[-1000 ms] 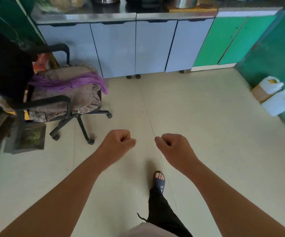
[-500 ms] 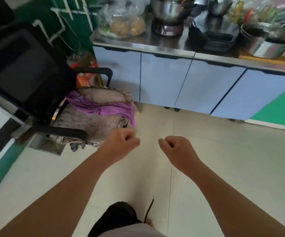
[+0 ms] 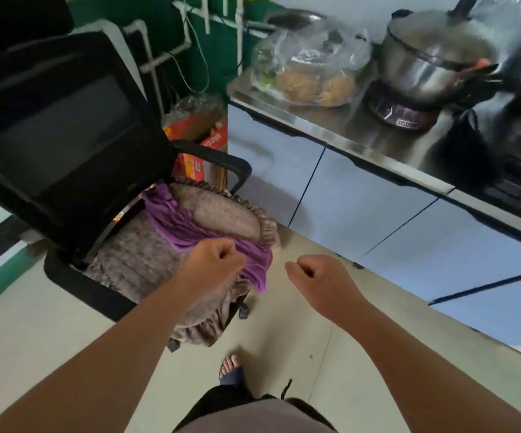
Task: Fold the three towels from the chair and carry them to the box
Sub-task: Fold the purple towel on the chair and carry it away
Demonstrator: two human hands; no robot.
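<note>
Towels lie heaped on the seat of the black office chair (image 3: 65, 126): we see a purple towel (image 3: 184, 226) draped across grey-brown towels (image 3: 140, 260) that spill over the seat's front edge. Our left hand (image 3: 212, 264) hovers over the purple towel's hanging end, its grip a tight fist holding nothing. Our right hand (image 3: 318, 279) is likewise fisted and bare, above the floor (image 3: 34, 323) just beside the chair. On the steel table (image 3: 324, 120) stand a lidded pot (image 3: 434, 60) and a plastic bag of food (image 3: 309, 70).
</note>
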